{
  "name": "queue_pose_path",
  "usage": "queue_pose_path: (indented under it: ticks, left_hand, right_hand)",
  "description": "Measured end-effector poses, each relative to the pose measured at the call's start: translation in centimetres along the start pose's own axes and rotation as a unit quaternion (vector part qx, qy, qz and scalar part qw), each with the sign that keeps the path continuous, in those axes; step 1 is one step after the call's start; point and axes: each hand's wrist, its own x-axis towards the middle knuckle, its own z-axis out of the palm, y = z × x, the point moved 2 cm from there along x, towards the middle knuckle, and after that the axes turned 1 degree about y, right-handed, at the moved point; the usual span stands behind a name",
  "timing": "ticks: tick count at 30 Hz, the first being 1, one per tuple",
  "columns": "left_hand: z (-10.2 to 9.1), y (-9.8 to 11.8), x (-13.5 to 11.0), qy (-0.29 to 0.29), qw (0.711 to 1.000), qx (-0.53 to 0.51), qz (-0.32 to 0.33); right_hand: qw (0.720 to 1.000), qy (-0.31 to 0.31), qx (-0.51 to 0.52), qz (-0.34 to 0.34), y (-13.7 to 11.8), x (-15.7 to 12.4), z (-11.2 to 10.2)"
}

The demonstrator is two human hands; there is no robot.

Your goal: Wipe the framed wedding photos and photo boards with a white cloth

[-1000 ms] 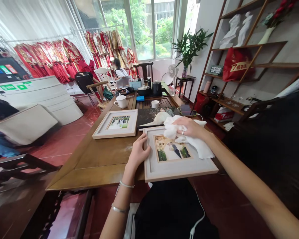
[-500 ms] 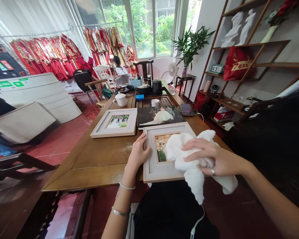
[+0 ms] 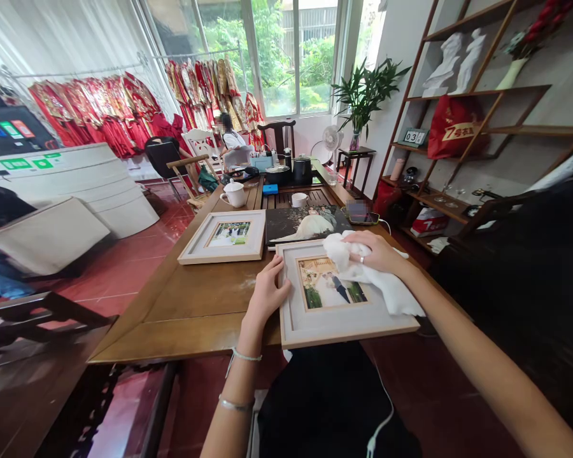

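A framed photo point(image 3: 315, 324) with a pale wooden frame lies at the near edge of the wooden table point(image 3: 195, 305). My left hand point(image 3: 267, 294) grips the frame's left edge, fingers curled over it. My right hand point(image 3: 375, 251) is closed on a white cloth point(image 3: 386, 286) and presses it on the frame's far right corner. The cloth trails down the frame's right side.
A second framed photo point(image 3: 224, 236) lies to the left, a dark photo print point(image 3: 305, 224) behind. A phone point(image 3: 360, 213), cups point(image 3: 233, 193), and a kettle point(image 3: 302, 169) sit farther back. Shelves point(image 3: 458, 127) stand right, a rack of red garments point(image 3: 100, 114) left. A person sits at the table's far end.
My right hand has carried the cloth from the frame's lower right back up to its far right corner. The left hand has stayed on the frame's left edge.
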Motion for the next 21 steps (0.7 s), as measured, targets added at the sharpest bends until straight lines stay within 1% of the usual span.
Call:
queue_pose_path:
  ticks: [3, 5, 7, 9, 11, 14, 16, 21]
  left_hand:
    - [0.1, 0.0, 0.0, -0.012, 1.0, 0.001, 0.003]
    - [0.1, 0.1, -0.1, -0.014, 1.0, 0.0, 0.004]
    - [0.1, 0.1, -0.1, -0.011, 1.0, 0.0, 0.002]
    - [0.1, 0.1, -0.2, -0.004, 1.0, 0.002, -0.003]
    - [0.2, 0.1, -0.2, 0.0, 1.0, 0.003, -0.005]
    - [0.3, 0.1, -0.3, -0.003, 1.0, 0.004, -0.005]
    - [0.4, 0.2, -0.4, -0.007, 1.0, 0.008, -0.006]
    - [0.3, 0.5, -0.4, -0.015, 1.0, 0.013, -0.011]
  right_hand:
    - [0.999, 0.043, -0.003, 0.022, 1.6, 1.5, 0.6]
    - [0.997, 0.066, -0.004, 0.041, 2.4, 2.0, 0.9]
    - [0.995, 0.087, -0.006, 0.054, 2.7, 2.0, 1.0]
    - [0.995, 0.091, -0.011, 0.044, 2.4, 1.6, 1.1]
    - [0.997, 0.073, -0.014, 0.011, 1.6, 0.9, 1.1]
    - [0.999, 0.025, -0.004, -0.038, -0.1, -0.4, 0.7]
    - [0.999, -0.004, 0.004, -0.046, -1.4, -1.5, 0.2]
    - [0.996, -0.066, 0.045, -0.038, -4.7, -4.9, -1.9]
